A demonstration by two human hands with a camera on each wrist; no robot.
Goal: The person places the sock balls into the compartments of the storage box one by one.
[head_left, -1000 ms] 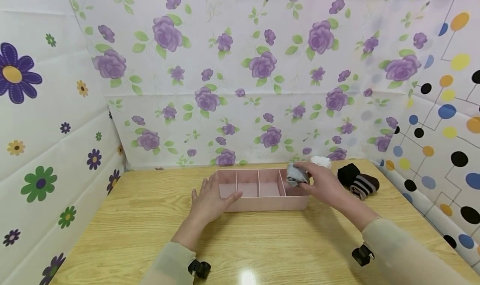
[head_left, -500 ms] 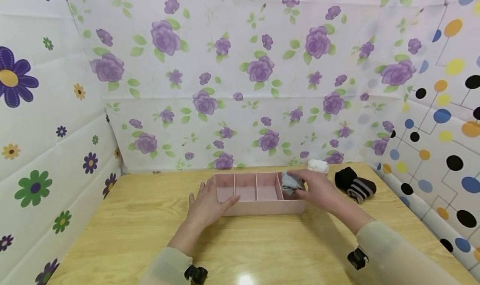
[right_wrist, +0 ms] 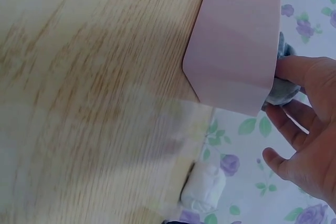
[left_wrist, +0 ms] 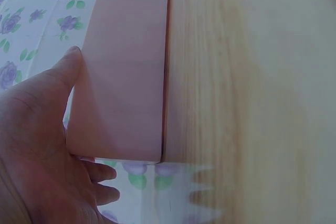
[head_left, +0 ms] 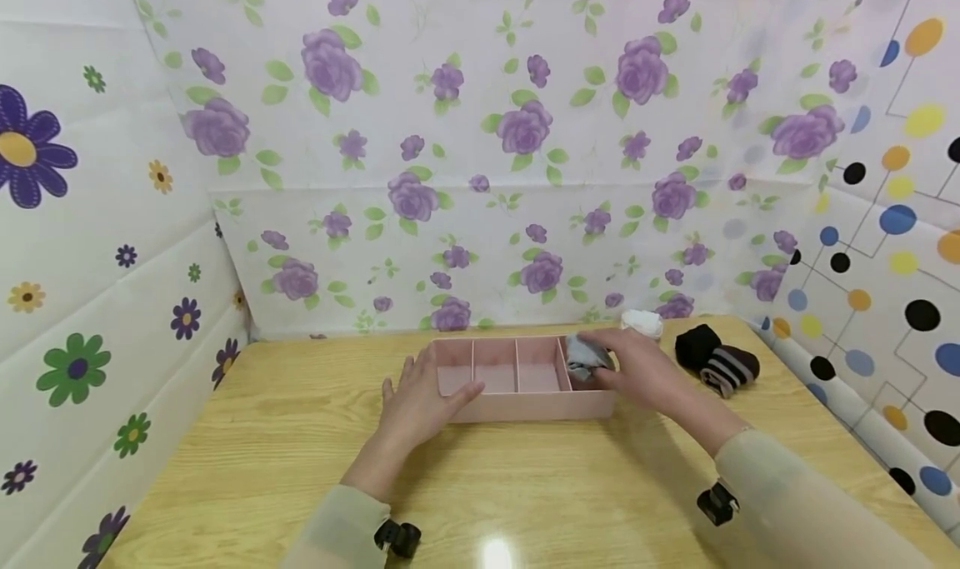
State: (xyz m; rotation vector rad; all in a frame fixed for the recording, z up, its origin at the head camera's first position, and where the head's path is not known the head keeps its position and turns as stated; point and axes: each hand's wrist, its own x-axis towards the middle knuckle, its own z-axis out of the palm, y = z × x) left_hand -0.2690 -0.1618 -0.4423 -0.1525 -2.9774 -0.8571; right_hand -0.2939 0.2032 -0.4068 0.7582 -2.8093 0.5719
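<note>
A pink box (head_left: 532, 407) with a row of compartments sits near the back of the table. My left hand (head_left: 420, 398) rests at its left end, fingers spread along the side and thumb lying by the front rim; the left wrist view has the thumb touching the edge of the front wall (left_wrist: 121, 77). With my right hand (head_left: 648, 373) I pinch a rolled grey sock (head_left: 585, 357) between thumb and fingers. It is partly down inside the rightmost compartment, and in the right wrist view the box wall hides some of it. The other compartments hold nothing.
Right of the box lie a white rolled bundle (head_left: 642, 324), a black bundle (head_left: 697, 347) and a dark striped rolled sock (head_left: 729, 371). A flowered sheet (head_left: 480, 152) hangs behind the wooden table (head_left: 300, 436), with patterned sheets at both sides.
My right hand has lowered the grey sock leftward from over the right end of the box into the rightmost compartment. My left hand stays at the box's left end.
</note>
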